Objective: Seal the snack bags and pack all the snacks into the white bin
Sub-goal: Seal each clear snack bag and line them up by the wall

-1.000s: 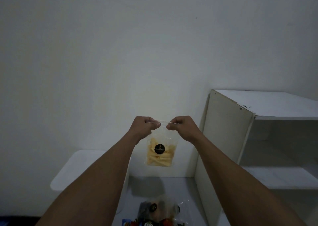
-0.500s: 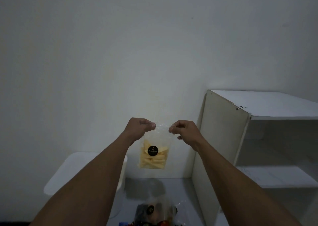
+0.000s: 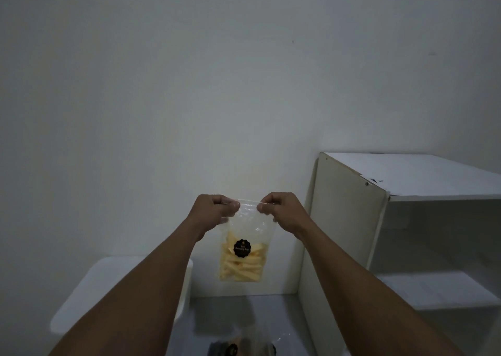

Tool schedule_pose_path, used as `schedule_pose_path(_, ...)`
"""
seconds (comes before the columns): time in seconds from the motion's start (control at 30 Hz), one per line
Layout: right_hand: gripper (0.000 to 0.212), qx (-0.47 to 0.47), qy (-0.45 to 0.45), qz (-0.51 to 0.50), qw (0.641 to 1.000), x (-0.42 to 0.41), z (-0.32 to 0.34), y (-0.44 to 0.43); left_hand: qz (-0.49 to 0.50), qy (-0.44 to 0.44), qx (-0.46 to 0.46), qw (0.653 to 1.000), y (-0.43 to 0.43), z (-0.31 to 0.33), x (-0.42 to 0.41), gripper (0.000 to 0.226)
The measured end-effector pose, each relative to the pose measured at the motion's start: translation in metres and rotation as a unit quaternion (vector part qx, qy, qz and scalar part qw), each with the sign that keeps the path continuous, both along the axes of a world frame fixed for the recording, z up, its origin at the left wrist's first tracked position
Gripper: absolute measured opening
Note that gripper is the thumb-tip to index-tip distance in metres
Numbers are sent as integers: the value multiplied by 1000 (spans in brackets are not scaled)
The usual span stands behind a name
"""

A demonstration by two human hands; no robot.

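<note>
Left hand [image 3: 214, 212] and right hand [image 3: 283, 211] are both curled, each pinching one top corner of the bag [image 3: 244, 250]. It hangs upright in the air between them, its seal strip running level from hand to hand; whether the strip is pressed closed cannot be told. The bin [image 3: 89, 296] sits below and left, under the left forearm, so that arm is nearer. More snacks [image 3: 241, 349] lie beneath.

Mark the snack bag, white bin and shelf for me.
snack bag [image 3: 242, 248], head view, black label on its front.
white bin [image 3: 103, 288], head view, bare top.
shelf [image 3: 344, 220], head view, left side panel.
</note>
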State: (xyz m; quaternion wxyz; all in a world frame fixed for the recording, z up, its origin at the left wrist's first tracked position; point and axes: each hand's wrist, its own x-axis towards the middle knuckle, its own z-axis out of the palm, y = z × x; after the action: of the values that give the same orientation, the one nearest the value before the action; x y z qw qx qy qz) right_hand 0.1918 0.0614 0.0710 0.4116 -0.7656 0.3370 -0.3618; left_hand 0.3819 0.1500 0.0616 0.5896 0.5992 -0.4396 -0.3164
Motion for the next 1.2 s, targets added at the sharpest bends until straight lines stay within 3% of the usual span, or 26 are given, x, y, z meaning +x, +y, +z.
schedule_pose_path(0.23,10,-14,3,-12,1000,3,4,-7,1,96,-31,995,1,1,3,20)
schedule_pose_path(0.5,11,-41,40,2,998,12,6,-7,33,24,-39,998,-5,8,3,17)
schedule_pose_path(0.67,9,-41,45,3,998,14,14,-9,0,37,-25,999,-1,10,1,22)
schedule_pose_path(0.97,12,-20,18,14,1000,16,10,0,41,-16,-31,999,1,14,5,19)
schedule_pose_path(1.2,12,-39,12,8,999,16,19,-2,39,52,-40,997,4,14,3,12)
